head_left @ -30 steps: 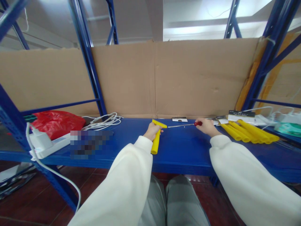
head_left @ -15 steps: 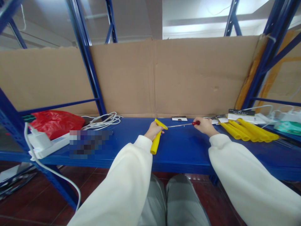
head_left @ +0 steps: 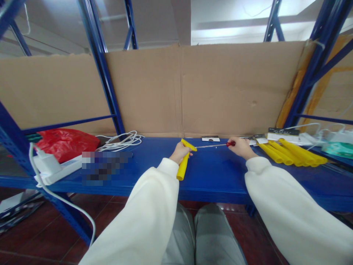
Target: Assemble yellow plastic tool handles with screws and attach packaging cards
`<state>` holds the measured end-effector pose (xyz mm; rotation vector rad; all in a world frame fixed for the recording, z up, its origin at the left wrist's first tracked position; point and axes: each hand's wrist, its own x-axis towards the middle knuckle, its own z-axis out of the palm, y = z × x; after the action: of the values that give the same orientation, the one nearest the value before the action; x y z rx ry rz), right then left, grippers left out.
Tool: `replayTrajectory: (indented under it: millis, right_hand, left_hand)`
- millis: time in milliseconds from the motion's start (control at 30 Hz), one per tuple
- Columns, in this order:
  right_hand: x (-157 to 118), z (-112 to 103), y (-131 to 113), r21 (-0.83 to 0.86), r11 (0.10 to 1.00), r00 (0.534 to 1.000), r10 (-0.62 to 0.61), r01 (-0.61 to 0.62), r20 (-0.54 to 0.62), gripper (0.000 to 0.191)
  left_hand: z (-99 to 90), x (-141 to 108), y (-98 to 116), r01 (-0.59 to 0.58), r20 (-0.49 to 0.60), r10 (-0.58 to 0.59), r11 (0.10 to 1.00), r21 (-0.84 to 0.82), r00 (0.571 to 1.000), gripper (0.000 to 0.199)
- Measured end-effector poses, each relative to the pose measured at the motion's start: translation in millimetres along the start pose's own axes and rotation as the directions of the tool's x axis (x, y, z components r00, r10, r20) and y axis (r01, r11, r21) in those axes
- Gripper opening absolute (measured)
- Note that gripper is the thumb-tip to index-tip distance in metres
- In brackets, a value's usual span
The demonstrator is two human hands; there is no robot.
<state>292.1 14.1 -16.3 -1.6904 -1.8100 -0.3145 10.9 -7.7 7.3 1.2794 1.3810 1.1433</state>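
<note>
In the head view, I see the left hand [head_left: 179, 152] with its fingers wrapped around a yellow T-shaped piece [head_left: 181, 171], its crosspiece angled up and its stem slanting down over the blue worktop [head_left: 215, 180]. The right hand [head_left: 240, 148] has its fingers closed on the red handle of a screwdriver [head_left: 231, 144], whose shaft runs level to the end of the crosspiece. To my right, yellow tubes [head_left: 293, 154] lie side by side near a black-and-white package [head_left: 283, 136]. A small white card [head_left: 210, 138] sits at the back, by the cardboard [head_left: 220, 92].
</note>
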Motion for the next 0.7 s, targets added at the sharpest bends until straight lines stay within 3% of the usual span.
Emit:
replayTrajectory:
  millis: [467,700]
  right_hand:
    - [-1,-3,-4,0.031,0.999,1.000,-0.019,0.018,0.013,0.009]
    - [-6,-8,-17,-0.106,0.980,0.982,-0.177,0.169,-0.066,0.014]
  left_hand:
    - [0.3,2,-2,-0.017,0.013,0.017,0.999,0.041,1.000,0.021]
    - [-1.0,9,-9,-0.082,-0.041,0.094,0.968,0.235,0.995,0.028]
